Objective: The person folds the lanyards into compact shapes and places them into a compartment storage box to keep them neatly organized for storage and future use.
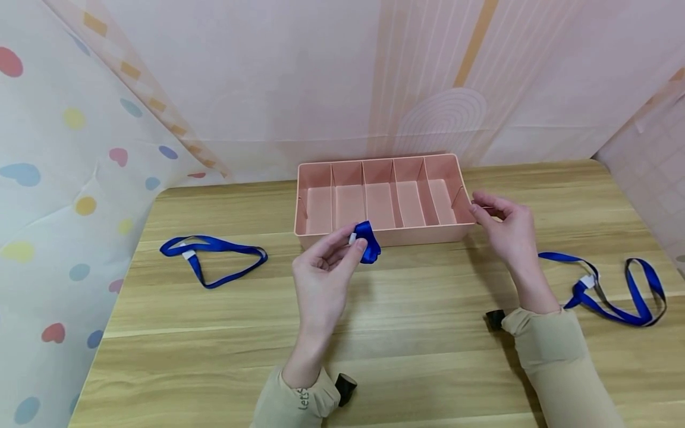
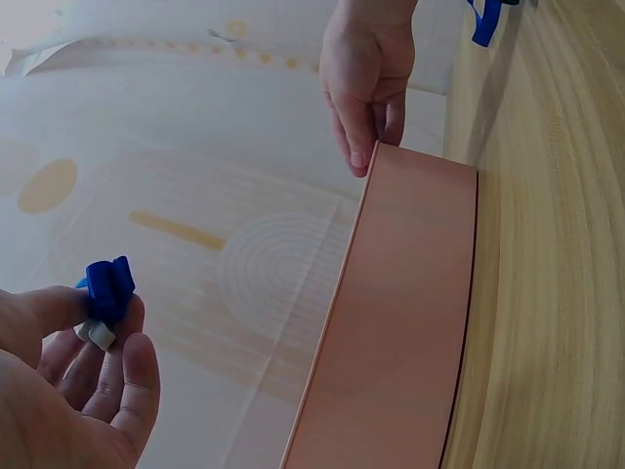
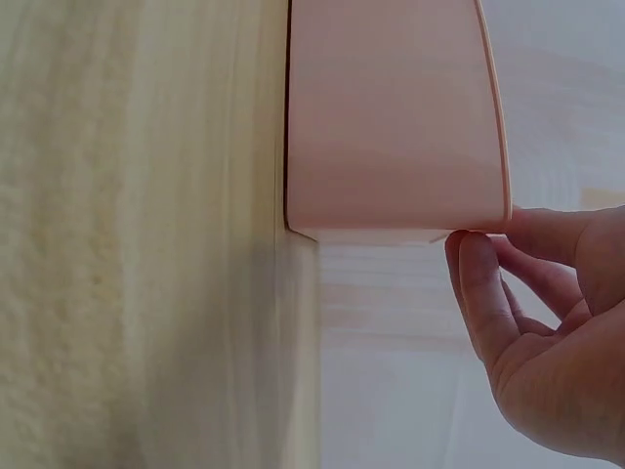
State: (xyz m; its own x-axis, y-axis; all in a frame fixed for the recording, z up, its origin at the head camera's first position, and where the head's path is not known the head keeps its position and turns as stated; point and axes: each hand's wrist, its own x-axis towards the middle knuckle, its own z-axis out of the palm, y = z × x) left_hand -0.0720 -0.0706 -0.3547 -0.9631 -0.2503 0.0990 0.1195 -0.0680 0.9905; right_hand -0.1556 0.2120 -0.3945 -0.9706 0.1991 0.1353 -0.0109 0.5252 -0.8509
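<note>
My left hand (image 1: 323, 279) pinches a small folded blue lanyard (image 1: 367, 242) between thumb and fingers, raised just in front of the pink divided box. A white clip (image 2: 96, 334) on the lanyard shows between the fingers in the left wrist view. The pink box (image 1: 387, 238) stands on the table near the wall, with several bare compartments in a row. At its right end, my right hand (image 1: 508, 229) grips the rim by the front corner; in the right wrist view the thumb and fingers (image 3: 483, 283) meet at that corner.
On the left of the wooden table (image 1: 214, 356) lies a looped blue lanyard (image 1: 230, 245) with a white clip. Another blue lanyard (image 1: 637, 318) lies spread out at the right, beside the right forearm. A patterned cloth wall (image 1: 267, 89) rises behind the box.
</note>
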